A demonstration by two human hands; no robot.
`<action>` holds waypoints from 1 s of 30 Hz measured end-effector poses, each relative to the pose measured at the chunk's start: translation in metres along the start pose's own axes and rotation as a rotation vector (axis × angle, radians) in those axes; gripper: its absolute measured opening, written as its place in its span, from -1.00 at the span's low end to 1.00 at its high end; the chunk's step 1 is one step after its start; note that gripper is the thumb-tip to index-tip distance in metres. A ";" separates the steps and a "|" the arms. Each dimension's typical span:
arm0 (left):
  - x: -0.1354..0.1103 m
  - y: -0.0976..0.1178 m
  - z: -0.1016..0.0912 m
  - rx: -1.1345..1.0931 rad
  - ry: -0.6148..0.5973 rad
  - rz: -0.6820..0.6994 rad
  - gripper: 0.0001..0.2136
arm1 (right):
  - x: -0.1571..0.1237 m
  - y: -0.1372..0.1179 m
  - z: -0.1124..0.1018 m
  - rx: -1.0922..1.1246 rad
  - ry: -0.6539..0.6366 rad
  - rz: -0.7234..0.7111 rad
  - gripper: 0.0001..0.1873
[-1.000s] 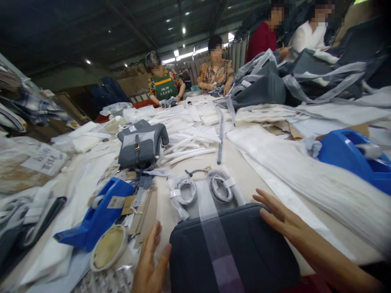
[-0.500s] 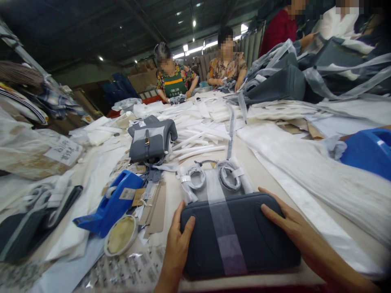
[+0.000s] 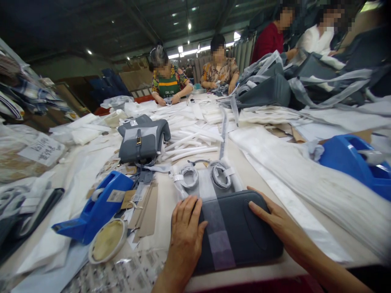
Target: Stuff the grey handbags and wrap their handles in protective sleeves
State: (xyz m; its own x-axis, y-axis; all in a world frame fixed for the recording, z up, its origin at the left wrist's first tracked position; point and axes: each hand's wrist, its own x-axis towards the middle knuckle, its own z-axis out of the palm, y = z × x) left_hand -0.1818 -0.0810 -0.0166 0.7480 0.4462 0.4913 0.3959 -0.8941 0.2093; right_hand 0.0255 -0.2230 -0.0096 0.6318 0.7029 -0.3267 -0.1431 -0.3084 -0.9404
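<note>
A dark grey handbag [image 3: 241,234] lies flat on the table right in front of me, with a translucent strip [image 3: 215,228] running across its middle. My left hand [image 3: 186,230] rests palm down on the bag's left end, fingers stretched out. My right hand [image 3: 271,221] lies flat on the bag's right end, fingers spread over its edge. Two wrapped handle loops [image 3: 203,179] stick out beyond the bag's far edge.
A blue tape dispenser [image 3: 94,209] and a tape roll [image 3: 107,241] sit at my left. Another grey bag [image 3: 141,140] stands farther back among white paper rolls [image 3: 191,142]. A second blue dispenser [image 3: 354,160] is at right. Several people work at the far end.
My left hand has slid from the bag's left side onto its top. The right hand has shifted slightly inward along the bag's right end.
</note>
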 end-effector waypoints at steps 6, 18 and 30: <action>0.000 0.001 0.007 0.133 -0.059 0.068 -0.47 | -0.001 -0.001 0.001 -0.044 0.030 -0.003 -0.21; -0.001 -0.003 0.009 0.205 -0.024 0.125 -0.43 | 0.010 0.013 -0.001 -0.108 0.079 -0.043 -0.21; -0.004 -0.001 0.000 0.033 -0.016 -0.038 -0.44 | 0.003 0.008 -0.002 -0.046 0.025 -0.019 -0.22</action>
State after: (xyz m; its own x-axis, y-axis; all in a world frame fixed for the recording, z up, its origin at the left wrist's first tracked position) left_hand -0.1849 -0.0815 -0.0186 0.7401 0.4809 0.4700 0.4415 -0.8747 0.1997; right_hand 0.0281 -0.2242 -0.0177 0.6531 0.6928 -0.3057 -0.0961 -0.3246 -0.9409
